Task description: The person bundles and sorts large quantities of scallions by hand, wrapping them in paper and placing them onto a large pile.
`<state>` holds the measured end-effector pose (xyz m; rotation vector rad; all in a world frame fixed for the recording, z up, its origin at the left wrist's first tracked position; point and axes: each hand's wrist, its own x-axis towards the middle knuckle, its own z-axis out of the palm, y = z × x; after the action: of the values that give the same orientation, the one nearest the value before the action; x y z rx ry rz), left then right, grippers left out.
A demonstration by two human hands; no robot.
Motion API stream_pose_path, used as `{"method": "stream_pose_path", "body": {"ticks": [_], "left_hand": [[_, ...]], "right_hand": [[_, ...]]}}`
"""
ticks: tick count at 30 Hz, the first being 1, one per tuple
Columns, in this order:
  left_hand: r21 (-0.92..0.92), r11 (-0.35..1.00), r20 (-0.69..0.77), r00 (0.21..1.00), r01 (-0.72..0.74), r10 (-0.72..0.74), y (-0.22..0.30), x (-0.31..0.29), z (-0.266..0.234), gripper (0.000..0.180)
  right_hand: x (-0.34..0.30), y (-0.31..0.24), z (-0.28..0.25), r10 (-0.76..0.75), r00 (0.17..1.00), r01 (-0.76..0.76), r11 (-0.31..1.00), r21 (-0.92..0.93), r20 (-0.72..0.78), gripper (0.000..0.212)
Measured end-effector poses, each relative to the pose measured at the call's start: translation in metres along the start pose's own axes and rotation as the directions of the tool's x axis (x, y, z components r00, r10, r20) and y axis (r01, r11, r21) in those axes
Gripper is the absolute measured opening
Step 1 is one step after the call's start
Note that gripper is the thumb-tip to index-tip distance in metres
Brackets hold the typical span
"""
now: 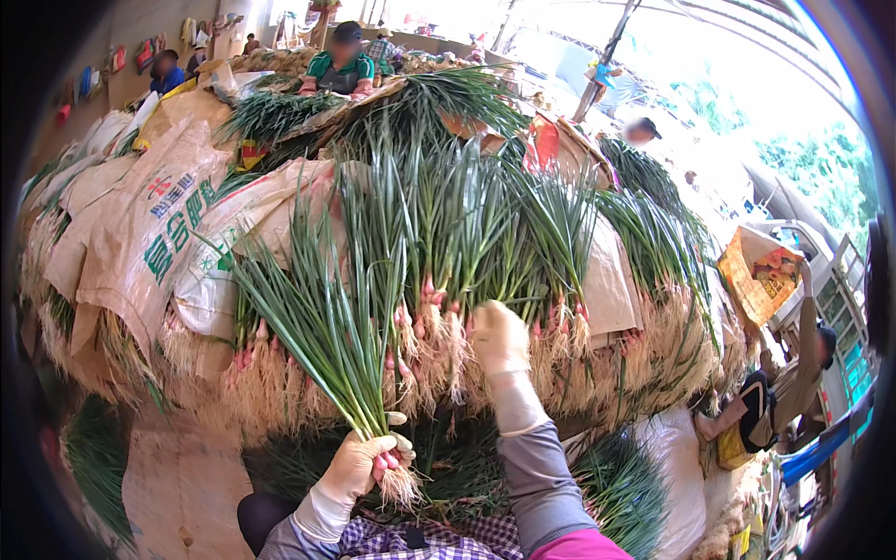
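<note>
Market heap of sacks [140,224]; left hand [355,467] clenched around long green, pink-bulbed scallion bunch [327,336]; right hand [499,338] apparently gripping stacked scallions [448,243].

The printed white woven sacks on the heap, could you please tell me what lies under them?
Green scallion bundles with pale roots poke out below the white woven sacks. How far they run beneath is covered.

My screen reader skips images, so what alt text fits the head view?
A gloved left hand grips a bunch of green onions near its roots, while the gloved right hand reaches into a big pile of green onions lying on printed sacks.
</note>
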<state>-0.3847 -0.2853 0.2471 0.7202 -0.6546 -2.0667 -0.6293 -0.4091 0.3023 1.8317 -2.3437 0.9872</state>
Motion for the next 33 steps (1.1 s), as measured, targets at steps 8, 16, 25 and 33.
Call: {"method": "stream_pose_path", "body": {"ticks": [8, 16, 25, 33], "left_hand": [[0.035, 0.999, 0.002, 1.0, -0.012, 0.012, 0.007, -0.004, 0.004, 0.033], [0.091, 0.995, 0.064, 0.997, -0.045, 0.039, 0.017, -0.015, -0.002, 0.034], [-0.005, 0.999, 0.086, 0.995, 0.05, -0.05, 0.0, -0.018, -0.002, 0.022], [0.165, 0.978, 0.092, 0.986, 0.126, -0.143, -0.022, -0.031, -0.003, 0.012]], "right_hand": [[0.039, 0.021, 0.006, 0.253, 0.967, -0.24, 0.843, -0.481, -0.038, 0.027], [0.095, 0.057, -0.122, -0.089, 0.89, -0.09, 0.928, -0.362, -0.448, 0.038], [-0.117, 0.0, -0.078, -0.094, 0.889, -0.33, 0.545, 0.771, 0.448, 0.024], [-0.221, -0.009, -0.004, -0.108, 0.859, -0.356, 0.577, 0.735, 0.501, 0.023]]}}
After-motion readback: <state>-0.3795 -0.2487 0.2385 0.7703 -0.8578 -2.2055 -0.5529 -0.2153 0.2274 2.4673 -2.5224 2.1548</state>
